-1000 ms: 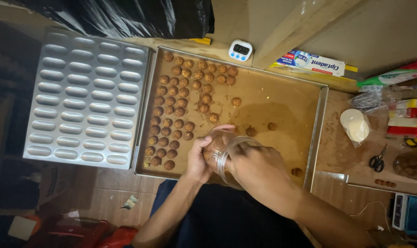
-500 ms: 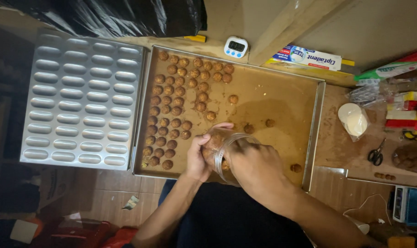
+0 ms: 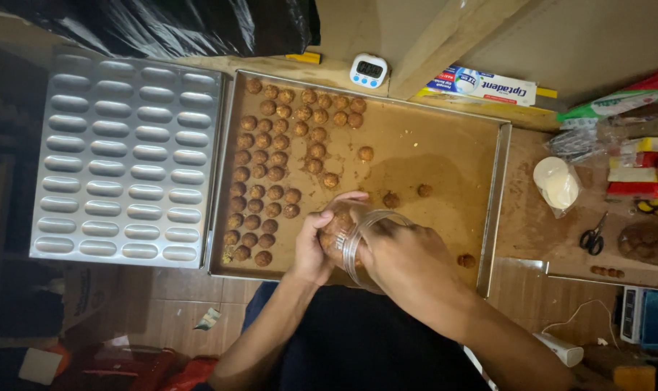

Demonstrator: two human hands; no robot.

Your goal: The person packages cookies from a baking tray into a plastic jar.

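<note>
Jar (image 3: pixel 347 235): clear plastic, full of brown balls, tipped sideways over the tray's (image 3: pixel 499 188) near edge
Grip: left hand (image 3: pixel 313 246) clutches its base, right hand (image 3: pixel 401 253) wraps the mouth
Risk: honestly, balls could spill and roll into the neat rows (image 3: pixel 275 174) on the left

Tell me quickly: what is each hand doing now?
Left hand: closed around the clear plastic jar of brown balls.
Right hand: at the jar's open mouth; grip cannot be told.

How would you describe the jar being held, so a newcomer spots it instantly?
Find the big brown baking tray; at its near edge the left hand and right hand meet. Between them lies the clear jar, tipped sideways, the only see-through container over the tray.
</note>
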